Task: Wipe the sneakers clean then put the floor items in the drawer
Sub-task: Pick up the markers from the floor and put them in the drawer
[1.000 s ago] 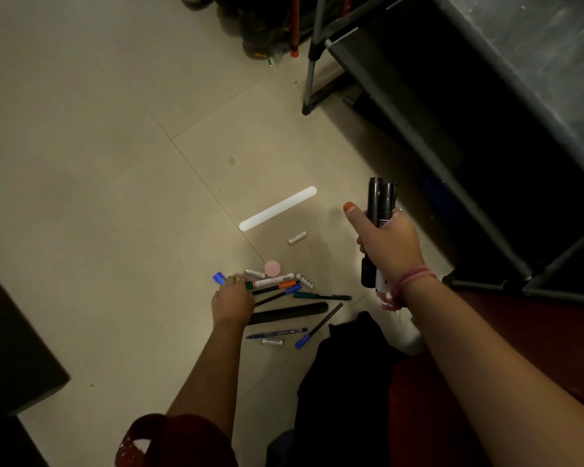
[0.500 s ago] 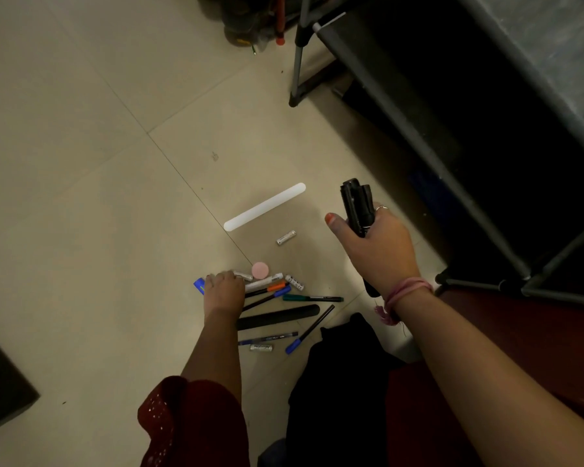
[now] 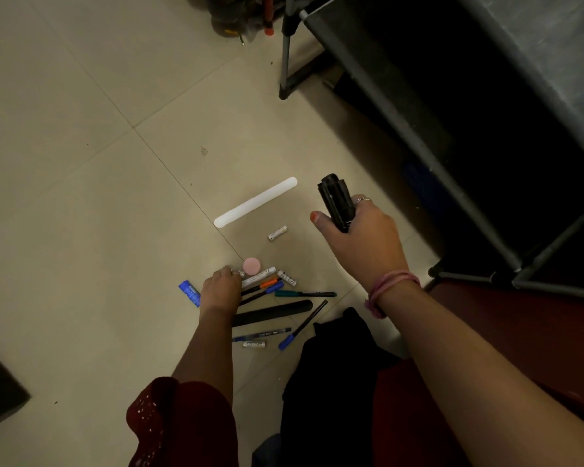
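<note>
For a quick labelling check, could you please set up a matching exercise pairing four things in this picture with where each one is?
Things:
1. black markers
2. white stick
3. pink disc
4. blue tube

Places:
A. on the floor, just left of the left hand
B. gripped in the right hand
C. lying alone, farthest up the floor tile
D. at the top of the pen pile, by the left hand's fingertips

Pairs: 1-B, 2-C, 3-D, 4-A

Tiled floor (image 3: pixel 81 197): pens (image 3: pixel 304 293), batteries (image 3: pixel 277 232), white stick (image 3: pixel 255 202).
</note>
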Motion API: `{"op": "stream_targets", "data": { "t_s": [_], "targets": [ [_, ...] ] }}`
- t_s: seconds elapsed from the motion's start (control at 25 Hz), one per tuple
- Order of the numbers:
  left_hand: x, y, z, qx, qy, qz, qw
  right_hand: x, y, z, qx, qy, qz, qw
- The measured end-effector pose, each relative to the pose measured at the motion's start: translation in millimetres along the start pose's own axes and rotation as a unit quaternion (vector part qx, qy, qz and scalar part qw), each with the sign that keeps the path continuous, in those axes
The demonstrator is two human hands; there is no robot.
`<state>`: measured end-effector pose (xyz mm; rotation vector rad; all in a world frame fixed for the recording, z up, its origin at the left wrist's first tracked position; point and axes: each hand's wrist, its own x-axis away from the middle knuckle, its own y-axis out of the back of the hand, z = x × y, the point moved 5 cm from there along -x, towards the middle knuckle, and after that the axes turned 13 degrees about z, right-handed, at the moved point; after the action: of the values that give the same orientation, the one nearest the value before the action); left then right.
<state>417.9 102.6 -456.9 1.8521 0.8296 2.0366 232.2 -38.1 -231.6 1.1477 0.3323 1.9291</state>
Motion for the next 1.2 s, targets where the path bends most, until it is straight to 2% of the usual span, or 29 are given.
{"op": "stream_targets", "data": {
  "t_s": [0.16, 0.32, 0.4, 0.48, 0.52, 0.68, 0.8, 0.88, 0.96, 1.08, 1.2],
  "targets": [
    [10, 15, 4, 0.128, 0.016, 0.051, 0.990, 0, 1, 2, 0.005, -0.010, 0.009, 1.000],
    [43, 42, 4, 0.306, 0.040, 0.038, 0.950, 7, 11, 6, -0.003, -0.039, 0.006, 0.999],
    [68, 61, -6, 0.362, 0.009, 0.015, 0.932, 17, 23, 6, -0.116, -0.057, 0.011, 0.992],
    [99, 85, -17, 0.401, -0.025, -0.006, 0.916, 35, 37, 3, -0.280, -0.081, 0.015, 0.957],
    [116, 99, -22, 0.430, -0.038, -0.010, 0.902, 49, 44, 2, -0.341, -0.087, 0.020, 0.936],
    [184, 164, -47, 0.566, -0.096, 0.007, 0.819, 113, 79, 6, -0.447, -0.074, 0.019, 0.891],
    [242, 206, -80, 0.651, -0.166, 0.054, 0.738, 167, 103, 10, -0.553, -0.053, 0.024, 0.831],
    [289, 228, -109, 0.673, -0.225, 0.097, 0.698, 207, 117, 8, -0.604, -0.031, 0.025, 0.796],
    [336, 241, -139, 0.665, -0.273, 0.128, 0.683, 242, 129, 4, -0.628, -0.012, 0.021, 0.778],
    [400, 237, -187, 0.629, -0.328, 0.190, 0.679, 296, 144, -13, -0.641, 0.006, 0.003, 0.767],
    [445, 212, -231, 0.570, -0.357, 0.234, 0.702, 343, 149, -42, -0.662, 0.020, -0.023, 0.749]
  ]
}}
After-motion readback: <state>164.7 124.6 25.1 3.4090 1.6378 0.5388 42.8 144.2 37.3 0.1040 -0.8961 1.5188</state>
